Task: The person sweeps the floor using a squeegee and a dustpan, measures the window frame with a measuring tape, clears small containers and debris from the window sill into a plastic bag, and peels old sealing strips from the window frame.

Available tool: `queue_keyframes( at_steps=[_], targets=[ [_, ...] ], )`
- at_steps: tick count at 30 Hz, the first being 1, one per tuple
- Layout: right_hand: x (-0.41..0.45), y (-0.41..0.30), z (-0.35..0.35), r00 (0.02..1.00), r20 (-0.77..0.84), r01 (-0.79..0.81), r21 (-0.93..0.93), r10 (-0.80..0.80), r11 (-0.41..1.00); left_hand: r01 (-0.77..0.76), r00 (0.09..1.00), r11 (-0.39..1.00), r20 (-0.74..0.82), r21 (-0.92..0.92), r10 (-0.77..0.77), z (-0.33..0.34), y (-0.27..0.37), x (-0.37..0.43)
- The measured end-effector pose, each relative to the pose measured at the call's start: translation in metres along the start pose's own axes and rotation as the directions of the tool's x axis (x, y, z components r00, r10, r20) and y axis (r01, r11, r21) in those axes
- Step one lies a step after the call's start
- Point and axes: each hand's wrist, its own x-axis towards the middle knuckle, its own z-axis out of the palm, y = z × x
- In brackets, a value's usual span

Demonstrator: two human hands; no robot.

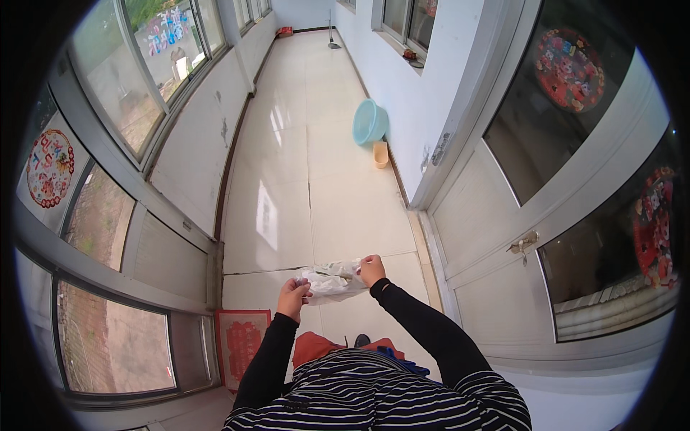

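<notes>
A clear plastic bag (pixel 331 281) with white, crumpled contents is stretched between my two hands, in front of my waist and above the tiled floor. My left hand (pixel 293 297) pinches its left end. At the bag's upper right end, my right hand (pixel 371 270) grips the plastic with fingers closed. What the white contents are cannot be told. Both my arms are in black sleeves.
A red doormat (pixel 242 345) lies at lower left beside a glazed door. Along the right wall are a light-blue basin (pixel 370 122) and a pale orange container (pixel 380 155). A long-handled dustpan (pixel 333 46) stands at the far end. A white door (pixel 485 269) is at right.
</notes>
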Motion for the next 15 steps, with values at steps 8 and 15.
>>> queue_keyframes(
  at_steps=[8, 15],
  targets=[
    [0.147, -0.029, -0.01, 0.856, 0.126, -0.516, 0.24, 0.501, 0.822, 0.029, 0.998, 0.999, 0.064, -0.045, -0.027, 0.032, 0.046, 0.137],
    [0.284, -0.007, -0.026, 0.937, 0.04, -0.344, -0.069, 0.347, 0.937, 0.099, 0.96, 0.993, 0.257, 0.071, -0.114, 0.094, 0.114, 0.269]
  ],
)
